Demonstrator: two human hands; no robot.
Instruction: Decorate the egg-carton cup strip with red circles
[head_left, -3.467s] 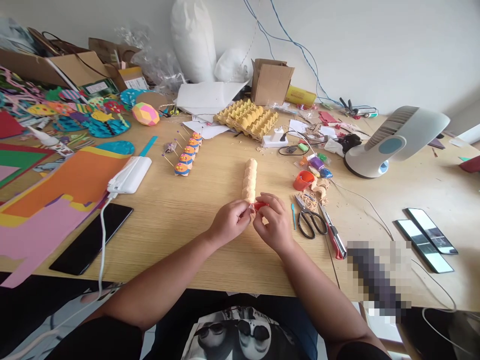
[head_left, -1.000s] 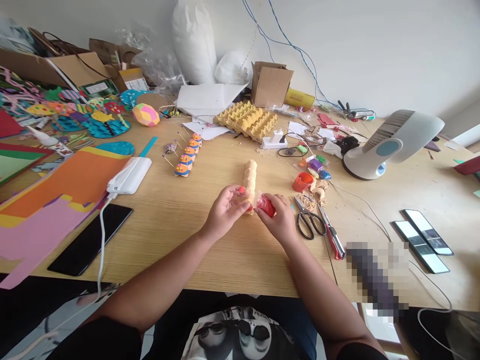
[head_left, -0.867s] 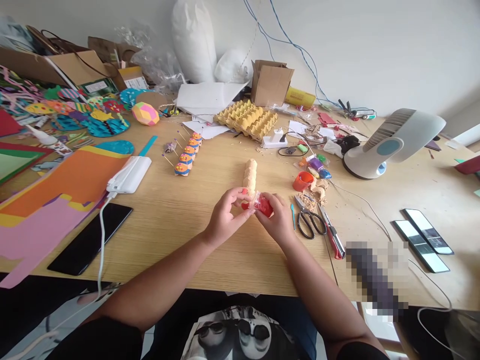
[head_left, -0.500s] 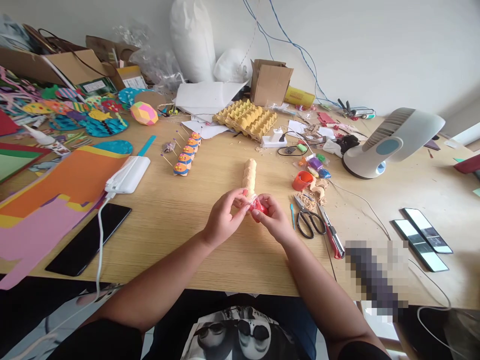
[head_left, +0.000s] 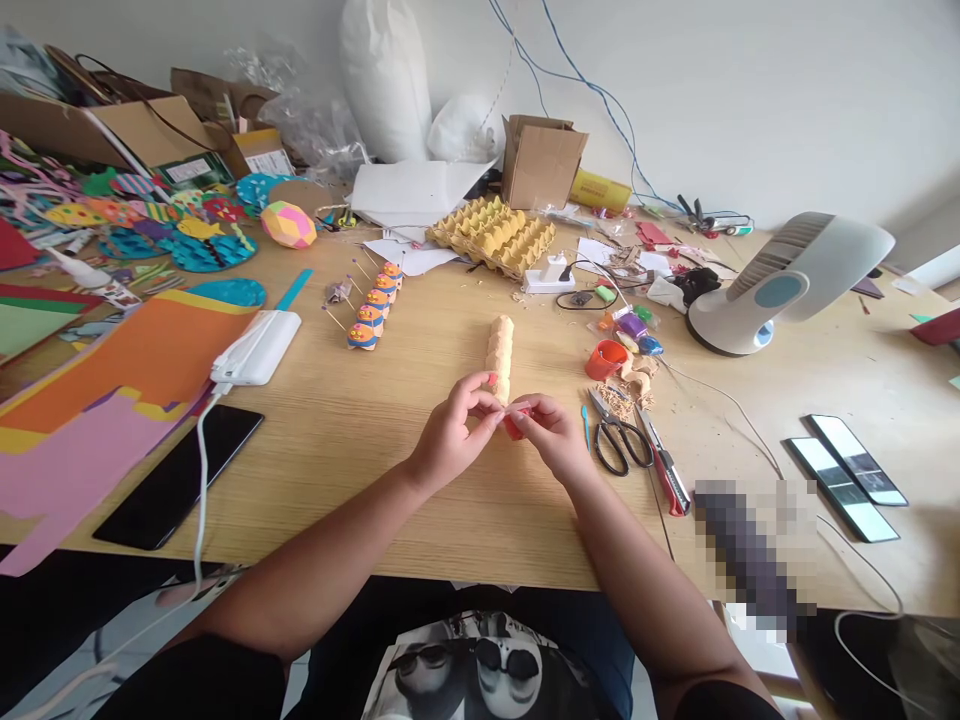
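Observation:
Close together over the table's near middle, my left hand (head_left: 450,432) and my right hand (head_left: 556,438) pinch a small red packet (head_left: 514,428) that looks like clay in clear plastic. The left thumb and fingers hold its edge, while the right fingers cover much of it. A small red piece (head_left: 492,379) shows at the left fingertips. Just beyond them lies a pale bumpy strip of egg carton (head_left: 500,345), its near end close to the fingers. To the left stands a painted carton strip (head_left: 373,312) in orange and blue, with pins sticking out.
Right of my hands lie black-handled scissors (head_left: 621,440), a utility knife (head_left: 667,470), a blue tool (head_left: 585,428) and a red cup (head_left: 606,360). A white fan (head_left: 780,290) stands farther right. A yellow egg tray (head_left: 491,237) sits behind; a phone (head_left: 180,478) and power bank (head_left: 259,350) lie left.
The fingers have shifted slightly on the red packet, and its clear plastic edge now shows less. The right fingers are drawn closer to the left. The other things stay in place.

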